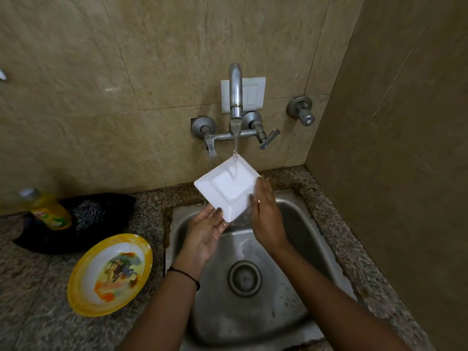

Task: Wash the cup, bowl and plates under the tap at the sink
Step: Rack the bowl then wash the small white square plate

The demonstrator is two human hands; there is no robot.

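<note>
- White square plate (228, 188) is held tilted above the sink (298, 224), under the tap (235, 92); water is seen landing on it.
- Left hand (205, 231) is clamped on its near corner, thumb on top.
- Right hand (266, 216) is closed on its right edge.
- Yellow-rimmed plate (109, 274) is noted left of the sink.

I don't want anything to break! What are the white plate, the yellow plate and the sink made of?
White plate: likely plastic or melamine, as it looks thin and matte, though ceramic is possible. Yellow plate: looks like melamine, with a printed picture under a soft gloss. Sink: stainless steel, brushed grey with dull reflections.
</note>
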